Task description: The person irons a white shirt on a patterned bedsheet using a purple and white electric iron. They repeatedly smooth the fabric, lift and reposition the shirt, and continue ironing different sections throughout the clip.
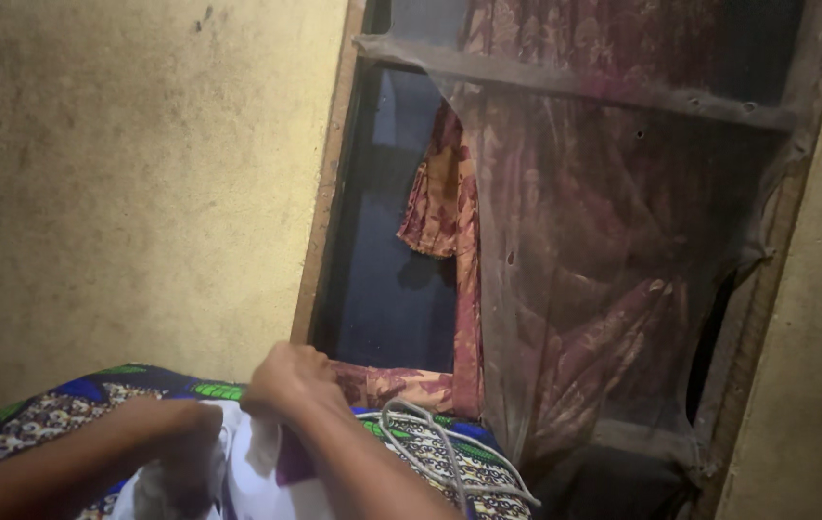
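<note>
Dim room, view from above. Both hands work a crumpled white cloth garment [257, 481] lying at bottom centre on a bright patterned blue, green and brown bedspread [55, 404]. Right hand [286, 380] is fisted tight on the cloth's upper edge. Left hand [185, 433] presses into the folds w/ fingers curled, prob. gripping, though shadow hides them. Coiled grey cord [440, 453] lies just right. Behind, maroon floral curtain [575, 241] hangs over a wooden window frame [324, 193].
</note>
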